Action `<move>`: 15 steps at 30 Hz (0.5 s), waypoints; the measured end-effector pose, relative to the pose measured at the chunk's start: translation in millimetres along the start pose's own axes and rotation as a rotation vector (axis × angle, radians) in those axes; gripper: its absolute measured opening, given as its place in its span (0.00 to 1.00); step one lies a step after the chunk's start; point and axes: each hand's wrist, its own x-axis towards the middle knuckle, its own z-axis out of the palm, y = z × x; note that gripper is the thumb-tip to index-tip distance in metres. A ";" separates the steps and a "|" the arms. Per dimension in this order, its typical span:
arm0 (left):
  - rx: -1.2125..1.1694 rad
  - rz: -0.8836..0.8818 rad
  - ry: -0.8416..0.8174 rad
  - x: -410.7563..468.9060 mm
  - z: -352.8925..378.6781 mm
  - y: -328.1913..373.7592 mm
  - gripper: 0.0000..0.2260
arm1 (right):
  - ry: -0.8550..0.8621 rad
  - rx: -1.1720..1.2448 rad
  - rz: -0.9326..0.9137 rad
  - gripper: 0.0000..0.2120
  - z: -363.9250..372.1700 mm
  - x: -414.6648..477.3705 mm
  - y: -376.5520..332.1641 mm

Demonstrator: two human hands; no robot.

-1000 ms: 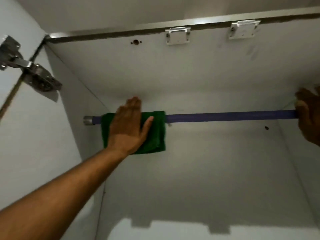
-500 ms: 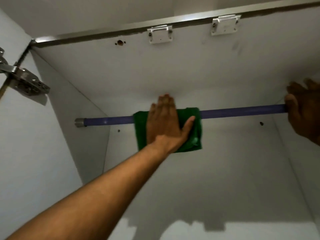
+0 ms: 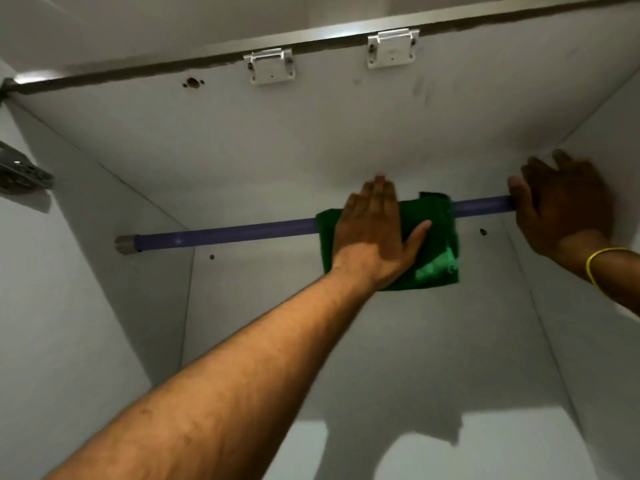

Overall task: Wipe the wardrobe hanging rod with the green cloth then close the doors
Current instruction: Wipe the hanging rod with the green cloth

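A purple hanging rod runs across the white wardrobe, with a grey socket at its left end. A green cloth is draped over the rod right of its middle. My left hand lies over the cloth and presses it onto the rod, fingers pointing up and thumb spread to the right. At the rod's right end, by the side wall, my right hand is wrapped around it, with a yellow band on the wrist.
A metal door hinge sticks out at the left edge. Two white brackets sit on the wardrobe's top panel near its front edge. White side walls close in on both sides of the rod.
My left hand has slid the green cloth along the rod from near the left end to right of the middle. My right hand has stayed at the right end.
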 end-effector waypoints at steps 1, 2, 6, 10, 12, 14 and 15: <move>0.012 -0.028 0.008 -5.4 -3.9 -14.4 0.43 | 0.002 -0.006 0.001 0.32 -0.1 0.0 -1.2; 0.033 -0.056 0.011 -11.8 -7.3 -31.2 0.43 | -0.002 -0.001 0.003 0.31 -1.6 -0.7 -3.2; 0.137 -0.131 0.021 -46.8 -20.5 -107.6 0.44 | 0.007 0.019 -0.010 0.31 -6.8 -4.0 -8.4; 0.177 -0.193 -0.009 -69.6 -29.0 -136.5 0.42 | 0.057 0.221 0.033 0.26 -14.8 -19.6 -35.2; 0.049 -0.298 0.099 -77.6 -30.2 -131.6 0.33 | 0.137 0.402 0.039 0.19 -23.5 -39.8 -69.4; -0.175 -0.499 0.327 -86.4 -33.5 -121.0 0.22 | 0.153 0.587 0.096 0.12 -33.5 -63.2 -117.7; -0.276 -0.618 0.426 -89.6 -36.6 -115.6 0.19 | 0.113 0.722 0.171 0.10 -38.8 -72.3 -143.7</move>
